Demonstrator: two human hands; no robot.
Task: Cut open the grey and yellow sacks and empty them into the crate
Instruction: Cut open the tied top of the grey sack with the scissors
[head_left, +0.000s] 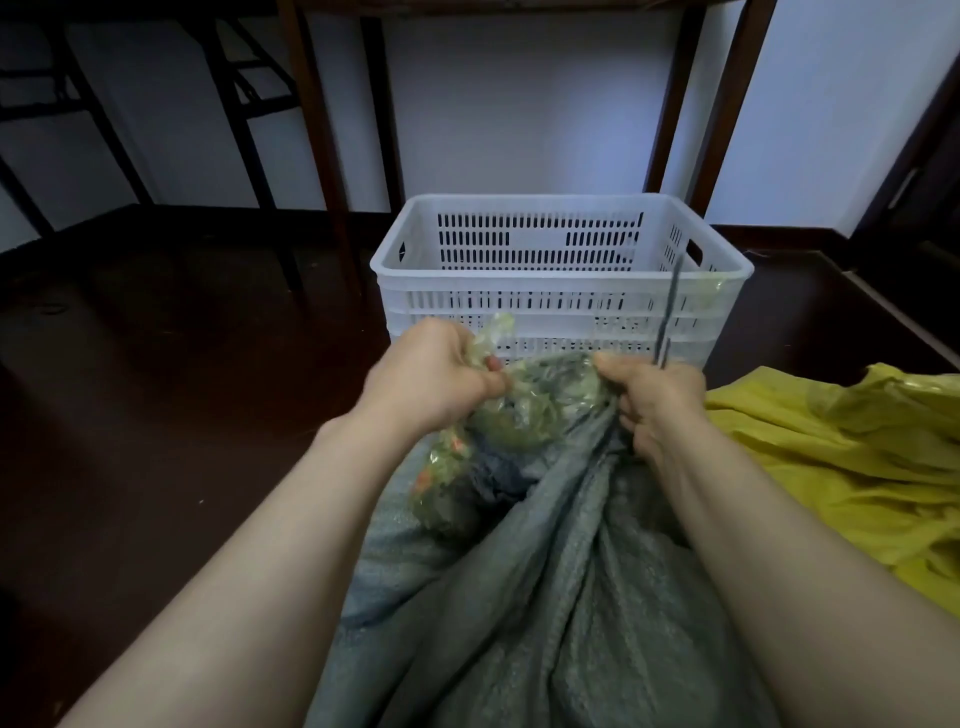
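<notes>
The grey woven sack (561, 571) stands in front of me, its mouth gathered between my hands. A clear plastic liner (519, 410) with greenish and orange contents bulges out of the mouth. My left hand (431, 374) grips the liner's left edge. My right hand (649, 400) clutches the sack's right rim together with a thin dark blade or tool (670, 312) that points up towards the crate. The white slotted crate (561, 317) sits on the floor just beyond my hands; its inside bottom is hidden. The yellow sack (841, 457) lies crumpled to the right.
The floor (182, 389) is dark. Dark wooden table legs (322, 145) stand behind and left of the crate, more legs (711, 114) behind it on the right. A pale wall (519, 104) closes the back. A dark door or cabinet (914, 197) is far right.
</notes>
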